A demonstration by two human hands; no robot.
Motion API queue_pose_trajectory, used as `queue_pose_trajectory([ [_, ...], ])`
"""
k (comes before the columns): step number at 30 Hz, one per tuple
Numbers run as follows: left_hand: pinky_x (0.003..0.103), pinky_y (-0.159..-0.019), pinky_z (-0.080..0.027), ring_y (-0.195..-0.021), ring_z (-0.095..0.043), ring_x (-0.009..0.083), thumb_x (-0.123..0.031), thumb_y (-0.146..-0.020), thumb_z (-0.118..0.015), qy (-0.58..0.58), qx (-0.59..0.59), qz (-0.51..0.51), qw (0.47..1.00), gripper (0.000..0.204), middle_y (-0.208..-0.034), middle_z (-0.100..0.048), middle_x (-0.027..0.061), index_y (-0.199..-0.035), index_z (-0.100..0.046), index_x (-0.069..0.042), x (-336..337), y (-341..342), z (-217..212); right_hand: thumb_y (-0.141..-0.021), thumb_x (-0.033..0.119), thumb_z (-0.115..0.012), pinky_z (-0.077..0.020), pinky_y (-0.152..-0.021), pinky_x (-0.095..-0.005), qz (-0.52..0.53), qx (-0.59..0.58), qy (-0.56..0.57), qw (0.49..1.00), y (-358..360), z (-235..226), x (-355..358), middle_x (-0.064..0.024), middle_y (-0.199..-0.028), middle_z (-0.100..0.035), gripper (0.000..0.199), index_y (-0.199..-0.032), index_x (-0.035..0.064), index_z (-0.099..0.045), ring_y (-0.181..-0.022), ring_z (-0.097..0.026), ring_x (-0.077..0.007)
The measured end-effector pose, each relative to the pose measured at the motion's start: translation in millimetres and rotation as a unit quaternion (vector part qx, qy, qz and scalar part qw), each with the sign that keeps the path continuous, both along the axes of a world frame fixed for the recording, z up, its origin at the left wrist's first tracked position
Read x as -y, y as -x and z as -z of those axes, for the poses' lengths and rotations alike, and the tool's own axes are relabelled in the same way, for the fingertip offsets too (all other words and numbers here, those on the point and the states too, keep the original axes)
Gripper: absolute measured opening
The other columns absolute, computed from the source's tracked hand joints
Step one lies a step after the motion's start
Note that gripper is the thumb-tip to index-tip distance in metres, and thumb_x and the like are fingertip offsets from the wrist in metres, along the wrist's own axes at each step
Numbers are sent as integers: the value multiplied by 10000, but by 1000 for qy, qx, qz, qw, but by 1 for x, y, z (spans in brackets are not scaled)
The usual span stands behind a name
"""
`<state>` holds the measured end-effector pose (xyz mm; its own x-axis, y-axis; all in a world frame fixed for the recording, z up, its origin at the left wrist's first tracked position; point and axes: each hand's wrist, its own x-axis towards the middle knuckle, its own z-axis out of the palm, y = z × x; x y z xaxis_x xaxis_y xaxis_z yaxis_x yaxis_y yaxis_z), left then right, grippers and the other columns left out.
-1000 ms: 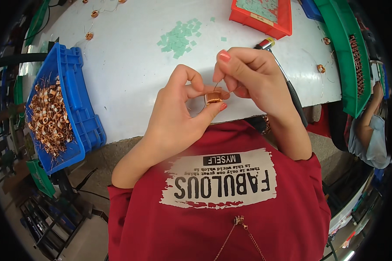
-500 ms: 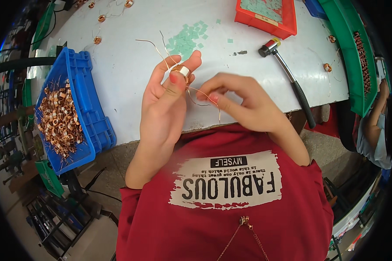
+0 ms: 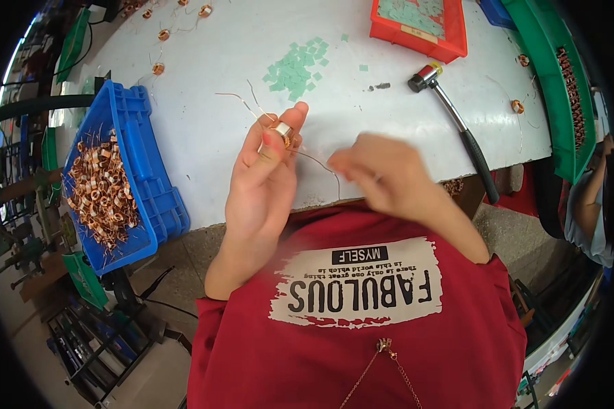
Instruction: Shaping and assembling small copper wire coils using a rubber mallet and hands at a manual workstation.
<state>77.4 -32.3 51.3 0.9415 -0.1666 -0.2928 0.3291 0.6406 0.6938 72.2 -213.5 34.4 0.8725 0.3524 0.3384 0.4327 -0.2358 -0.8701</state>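
Between the thumb and fingers of my left hand is a small copper wire coil with a pale band around it. Two thin wire leads rise from its upper left side. Another long lead runs out toward the right and bends down near the table's front edge. My right hand is beside that lead, with its fingers curled in. Motion smears its fingertips, so whether they grip the lead cannot be made out. Beyond my left hand lies a scatter of pale green square pieces on the white table.
A blue crate full of copper coils stands at the left. On the right lie a hammer, a red bin of green pieces and a long green tray. Loose coils rest at the far left. Another person's arm shows far right.
My right hand has moved slightly right and down, away from the coil. My left hand and the coil sit slightly lower in view, and the long lead stretches out in a smoother curve.
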Motion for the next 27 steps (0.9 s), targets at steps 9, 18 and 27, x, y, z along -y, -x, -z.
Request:
queue_pose_trajectory([
  [9, 333, -936, -491, -1078, -592, 268, 22, -866, -604, -49, -3, -73, 996, 410, -1132, -579, 209, -1212, -386, -2, 14, 0, 15, -824, 62, -614, -478, -695, -302, -2, -34, 81, 996, 5, -11, 5, -79, -894, -674, 146, -953, 42, -680, -733, -594, -239],
  [18, 244, -655, -448, -724, -557, 139, -12, -924, -495, -309, 191, 140, 921, 540, -962, -629, 125, -1385, -218, -52, 28, 8, -23, -906, 58, -482, -285, -484, -177, -49, -265, -171, 948, -22, -48, 10, 4, -619, -472, 218, -1088, -1, -585, -532, -366, -74],
  [27, 242, -606, -429, -678, -556, 138, -79, -924, -500, -307, 253, 136, 907, 482, -839, -652, 86, -1355, -290, -39, 25, 10, -1, -947, 204, -479, -424, -550, -288, -80, -313, -67, 944, -36, -9, 40, -98, -679, -544, 212, -869, 24, -558, -587, -489, -178],
])
